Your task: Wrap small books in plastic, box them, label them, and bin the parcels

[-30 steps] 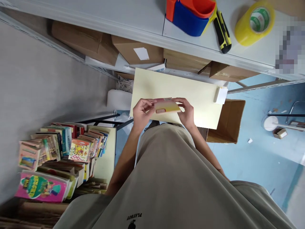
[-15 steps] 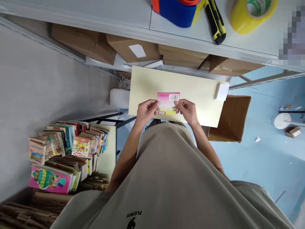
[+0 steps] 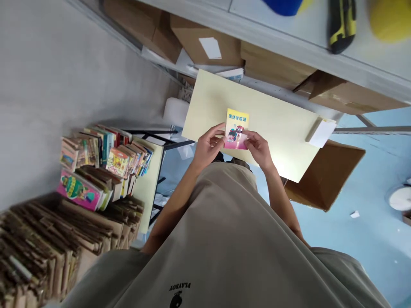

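I hold a small yellow-and-pink booklet (image 3: 236, 127) with cartoon figures on its cover, front side up. My left hand (image 3: 208, 147) grips its left edge and my right hand (image 3: 260, 149) grips its lower right corner. The booklet is above the near edge of a pale yellow table top (image 3: 276, 124). A small white pad (image 3: 323, 132) lies at the table's right end.
Rows of colourful children's books (image 3: 105, 158) stand on a low table at the left, with stacked cardboard (image 3: 48, 244) in front. Cardboard boxes (image 3: 205, 47) sit under a grey shelf (image 3: 289, 38) holding a yellow-black cutter (image 3: 342, 23). An open box (image 3: 324, 175) stands on the blue floor.
The booklet was turned over: its barcode back faced up before, its cartoon cover faces up now. The view has tilted and shifted to the left.
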The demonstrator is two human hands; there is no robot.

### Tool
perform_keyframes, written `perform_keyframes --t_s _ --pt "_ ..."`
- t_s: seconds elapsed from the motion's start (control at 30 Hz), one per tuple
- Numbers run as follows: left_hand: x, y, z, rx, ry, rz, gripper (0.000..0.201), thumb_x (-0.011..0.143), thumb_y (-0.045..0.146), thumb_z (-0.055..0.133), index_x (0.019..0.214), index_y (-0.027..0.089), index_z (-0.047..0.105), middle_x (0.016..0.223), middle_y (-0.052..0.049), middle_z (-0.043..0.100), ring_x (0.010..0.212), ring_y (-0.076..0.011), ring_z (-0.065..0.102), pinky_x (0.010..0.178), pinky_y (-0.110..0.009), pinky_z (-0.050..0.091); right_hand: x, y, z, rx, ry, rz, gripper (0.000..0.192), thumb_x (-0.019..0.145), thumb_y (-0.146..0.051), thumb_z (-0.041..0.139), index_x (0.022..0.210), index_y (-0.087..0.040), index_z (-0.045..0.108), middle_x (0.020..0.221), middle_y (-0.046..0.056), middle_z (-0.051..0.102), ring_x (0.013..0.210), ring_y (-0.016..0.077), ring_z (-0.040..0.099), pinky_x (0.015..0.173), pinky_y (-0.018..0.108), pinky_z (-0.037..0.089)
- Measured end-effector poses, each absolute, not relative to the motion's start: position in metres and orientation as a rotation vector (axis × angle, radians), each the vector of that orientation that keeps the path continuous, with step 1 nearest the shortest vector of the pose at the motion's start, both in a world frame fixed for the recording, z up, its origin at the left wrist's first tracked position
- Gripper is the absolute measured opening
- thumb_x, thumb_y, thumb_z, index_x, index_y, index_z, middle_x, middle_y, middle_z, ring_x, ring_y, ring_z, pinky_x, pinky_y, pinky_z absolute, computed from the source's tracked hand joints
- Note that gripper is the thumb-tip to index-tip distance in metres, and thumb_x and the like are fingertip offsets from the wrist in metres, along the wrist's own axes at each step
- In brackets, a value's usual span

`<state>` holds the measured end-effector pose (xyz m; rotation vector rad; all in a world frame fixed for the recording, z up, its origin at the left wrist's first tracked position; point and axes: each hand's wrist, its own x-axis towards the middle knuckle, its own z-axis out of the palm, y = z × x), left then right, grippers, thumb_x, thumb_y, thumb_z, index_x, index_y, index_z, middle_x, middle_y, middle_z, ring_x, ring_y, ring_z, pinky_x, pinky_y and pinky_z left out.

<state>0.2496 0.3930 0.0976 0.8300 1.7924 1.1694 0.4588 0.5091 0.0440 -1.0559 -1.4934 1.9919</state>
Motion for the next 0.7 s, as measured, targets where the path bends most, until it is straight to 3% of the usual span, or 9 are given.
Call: perform_keyframes --t_s 0.07,0.17,0.37,0.57,0.7 --pt "0.248 0.384 0.093 0.769 1.817 1.193 0.061 0.103 0.061 0.081 0.154 0.028 0.071 0.134 -0.012 0.085 0.092 -0.0188 0.082 0.075 -0.029 0.064 0.452 0.509 0.037 -1.03 -1.518 2.035 0.036 0.102 -0.049 0.079 0.134 -0.032 0.077 0.14 0.006 0.082 0.094 0.0186 0.072 0.088 0.039 0.066" --pt "0.237 0.373 0.083 0.708 1.82 1.207 0.05 0.104 0.057 0.08 0.144 0.027 0.076 0.142 -0.013 0.083 0.098 -0.0206 0.083 0.077 -0.029 0.065 0.436 0.505 0.03 -1.06 -1.553 2.048 0.039 0.102 -0.048 0.078 0.138 -0.033 0.071 0.133 0.006 0.083 0.092 0.0196 0.073 0.087 0.04 0.066" --pt "0.171 0.368 0.035 0.675 1.815 1.152 0.045 0.105 0.042 0.077 0.148 0.028 0.078 0.136 -0.01 0.083 0.088 -0.0173 0.08 0.076 -0.028 0.065 0.375 0.494 0.014 -1.275 -1.525 1.999 0.077 0.094 -0.054 0.088 0.161 -0.033 0.058 0.134 0.011 0.086 0.099 0.0257 0.079 0.088 0.044 0.07" --pt "0.085 0.4 -0.038 0.78 1.888 1.024 0.038 0.103 0.019 0.073 0.139 0.024 0.083 0.135 -0.01 0.082 0.099 -0.0209 0.08 0.096 -0.031 0.065 0.288 0.507 -0.023 -1.491 -1.411 1.919 0.06 0.082 -0.048 0.093 0.133 -0.021 0.075 0.127 0.014 0.088 0.116 0.0303 0.082 0.103 0.048 0.07" --pt "0.05 0.43 -0.075 0.824 1.882 0.95 0.052 0.096 0.003 0.067 0.142 0.021 0.083 0.146 -0.013 0.081 0.121 -0.0278 0.081 0.117 -0.04 0.061 0.239 0.53 -0.053 -1.656 -1.332 1.859 0.051 0.082 -0.04 0.092 0.127 -0.021 0.078 0.118 0.011 0.089 0.117 0.0275 0.082 0.112 0.049 0.067"
